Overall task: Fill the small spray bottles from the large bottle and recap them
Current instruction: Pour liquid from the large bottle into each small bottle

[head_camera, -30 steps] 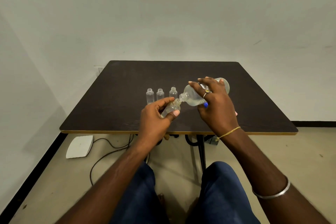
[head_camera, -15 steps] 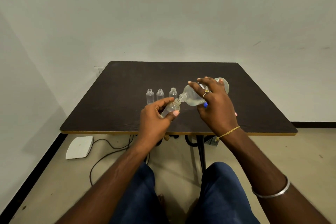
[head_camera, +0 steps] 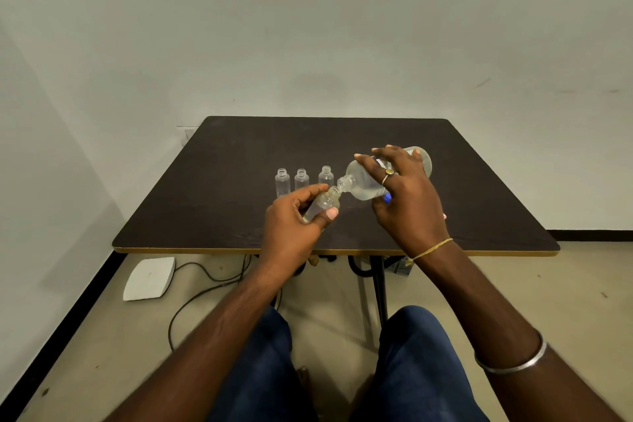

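Observation:
My left hand [head_camera: 294,226] grips a small clear spray bottle [head_camera: 325,204], uncapped and tilted up to the right. My right hand [head_camera: 407,202] holds the large clear bottle [head_camera: 363,181] tipped on its side, its open neck touching the small bottle's mouth. Liquid lies in the large bottle's lower side. Three more small open bottles [head_camera: 301,180] stand upright in a row on the dark table [head_camera: 239,154], just behind my left hand. A blue piece [head_camera: 387,197] shows under my right fingers; what it is I cannot tell.
The table's front edge [head_camera: 205,249] runs just below my hands. Under it are a table leg [head_camera: 378,284], cables [head_camera: 205,291] and a white flat device [head_camera: 149,279] on the floor. My knees in blue trousers sit below. A white wall stands close behind the table.
Both hands hold nearly the same pose throughout; the large bottle stays tipped against the small bottle's mouth.

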